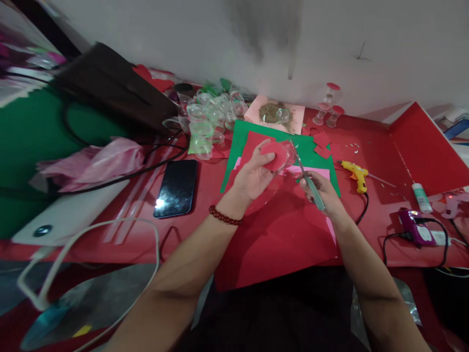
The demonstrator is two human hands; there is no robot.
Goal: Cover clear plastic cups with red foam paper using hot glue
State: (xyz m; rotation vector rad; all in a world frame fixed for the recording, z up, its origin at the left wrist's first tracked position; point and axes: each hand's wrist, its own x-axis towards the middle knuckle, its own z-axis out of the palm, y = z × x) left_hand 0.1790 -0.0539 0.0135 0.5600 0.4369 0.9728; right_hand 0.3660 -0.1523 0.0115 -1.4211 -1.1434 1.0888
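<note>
Pinched in my left hand (254,176) is a small clear plastic cup (290,152) with a red paper disc (274,155) over its near end. My thumb presses flat on the disc. My right hand (322,193) grips a cutting tool (314,190) with a pale green handle and a long thin metal blade. The blade points up and away, close to the cup's right side; I cannot tell whether it touches. Below both hands lie red paper sheets (278,239), over a green sheet (240,142) and pink paper.
Clear cups (216,112) are heaped at the back. Joined cups with red discs (331,102) stand near brown grains (273,112). A yellow glue gun (355,173), purple power adapter (417,227) and glue bottle (422,197) lie right; a phone (176,188) and cables left.
</note>
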